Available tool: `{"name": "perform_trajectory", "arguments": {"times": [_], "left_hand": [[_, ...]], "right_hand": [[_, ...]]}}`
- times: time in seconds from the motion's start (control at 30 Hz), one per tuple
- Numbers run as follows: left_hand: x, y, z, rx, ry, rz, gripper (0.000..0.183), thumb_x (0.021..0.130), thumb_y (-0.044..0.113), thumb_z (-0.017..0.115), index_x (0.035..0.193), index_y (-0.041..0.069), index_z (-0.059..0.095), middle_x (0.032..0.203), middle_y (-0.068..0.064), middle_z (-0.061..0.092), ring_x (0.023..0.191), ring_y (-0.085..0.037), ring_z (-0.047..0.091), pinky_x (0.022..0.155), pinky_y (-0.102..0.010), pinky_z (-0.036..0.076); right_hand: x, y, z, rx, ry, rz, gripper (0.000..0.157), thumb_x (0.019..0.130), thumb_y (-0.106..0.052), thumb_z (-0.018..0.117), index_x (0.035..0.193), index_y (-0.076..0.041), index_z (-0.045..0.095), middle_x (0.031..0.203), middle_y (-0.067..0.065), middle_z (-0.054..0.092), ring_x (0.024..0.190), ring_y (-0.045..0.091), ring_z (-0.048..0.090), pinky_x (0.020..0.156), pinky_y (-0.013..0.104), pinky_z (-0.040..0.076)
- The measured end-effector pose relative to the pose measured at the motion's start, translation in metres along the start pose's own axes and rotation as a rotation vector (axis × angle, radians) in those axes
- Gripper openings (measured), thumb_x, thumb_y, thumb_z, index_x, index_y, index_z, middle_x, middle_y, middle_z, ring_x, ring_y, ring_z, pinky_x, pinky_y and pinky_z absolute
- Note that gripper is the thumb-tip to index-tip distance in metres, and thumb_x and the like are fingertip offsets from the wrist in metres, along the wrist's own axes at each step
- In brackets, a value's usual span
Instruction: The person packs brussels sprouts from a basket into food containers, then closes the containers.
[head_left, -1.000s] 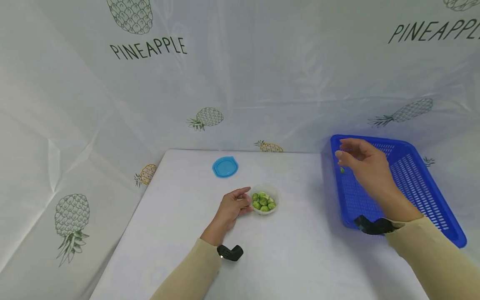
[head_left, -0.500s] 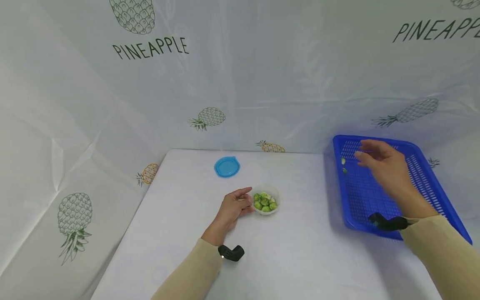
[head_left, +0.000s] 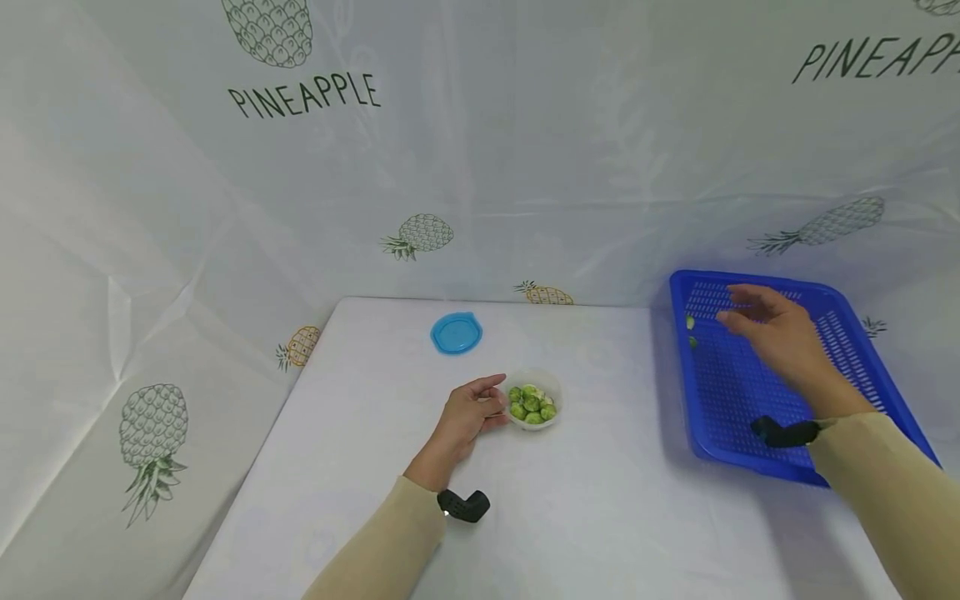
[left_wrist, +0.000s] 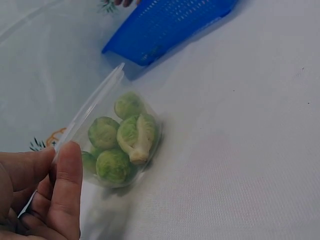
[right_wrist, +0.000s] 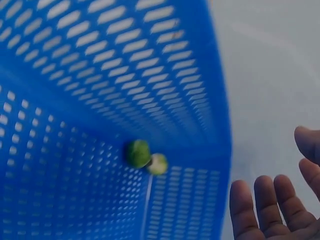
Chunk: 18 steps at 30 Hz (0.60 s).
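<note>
My left hand (head_left: 463,417) pinches the rim of a small clear plastic bowl (left_wrist: 148,175) on the white table. Inside it lie several Brussels sprouts (head_left: 531,403), one showing its pale cut stem in the left wrist view. Over on the right, my right hand (head_left: 780,337) hovers above a blue slotted plastic basket (head_left: 684,375), fingers loosely bent and holding nothing. Two Brussels sprouts sit side by side in the basket near its left wall: one darker green sprout (right_wrist: 137,153) and one paler sprout (right_wrist: 157,164).
A round light-blue lid (head_left: 456,333) lies flat on the table (head_left: 360,467), behind and left of the bowl. White sheeting (head_left: 480,167) printed with pineapples hangs behind the table and along its left side. The basket stands at the table's right side.
My right hand has shifted right over the basket, away from its left wall. Two sprouts now show there, where one showed before. The left hand stays at the bowl.
</note>
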<state>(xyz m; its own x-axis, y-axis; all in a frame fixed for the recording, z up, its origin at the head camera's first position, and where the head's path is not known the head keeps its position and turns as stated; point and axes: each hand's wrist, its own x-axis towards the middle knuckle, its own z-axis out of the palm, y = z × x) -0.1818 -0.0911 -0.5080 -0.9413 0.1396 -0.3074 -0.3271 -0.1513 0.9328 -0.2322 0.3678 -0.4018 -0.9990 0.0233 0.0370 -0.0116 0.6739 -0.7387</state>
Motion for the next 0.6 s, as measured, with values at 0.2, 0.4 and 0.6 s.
{"name": "perform_trajectory", "arguments": {"times": [0.2, 0.4, 0.6], "left_hand": [[0.000, 0.001, -0.001, 0.005, 0.008, -0.004, 0.048, 0.100, -0.004, 0.065, 0.147, 0.007, 0.062, 0.106, -0.004, 0.057, 0.086, -0.014, 0.066, 0.079, -0.026, 0.066], [0.000, 0.001, 0.000, 0.000, 0.005, -0.004, 0.049, 0.100, -0.005, 0.065, 0.147, 0.006, 0.061, 0.106, -0.004, 0.057, 0.087, -0.015, 0.066, 0.079, -0.027, 0.066], [0.000, 0.001, 0.000, 0.001, 0.001, -0.006, 0.050, 0.100, -0.005, 0.065, 0.148, 0.005, 0.060, 0.105, -0.004, 0.057, 0.086, -0.015, 0.065, 0.079, -0.028, 0.066]], "right_hand": [[0.016, 0.019, 0.003, -0.015, -0.120, 0.005, 0.084, 0.104, -0.056, 0.060, 0.167, -0.010, 0.028, 0.164, 0.030, 0.034, 0.145, 0.054, 0.035, 0.105, 0.076, 0.041], [0.031, 0.031, 0.007, -0.097, -0.241, -0.001, 0.081, 0.106, -0.050, 0.060, 0.166, -0.007, 0.029, 0.155, 0.038, 0.041, 0.140, 0.060, 0.038, 0.104, 0.079, 0.041], [0.043, 0.045, 0.013, -0.134, -0.298, -0.034, 0.070, 0.108, -0.037, 0.062, 0.164, -0.005, 0.034, 0.151, 0.039, 0.047, 0.137, 0.061, 0.042, 0.104, 0.079, 0.042]]}}
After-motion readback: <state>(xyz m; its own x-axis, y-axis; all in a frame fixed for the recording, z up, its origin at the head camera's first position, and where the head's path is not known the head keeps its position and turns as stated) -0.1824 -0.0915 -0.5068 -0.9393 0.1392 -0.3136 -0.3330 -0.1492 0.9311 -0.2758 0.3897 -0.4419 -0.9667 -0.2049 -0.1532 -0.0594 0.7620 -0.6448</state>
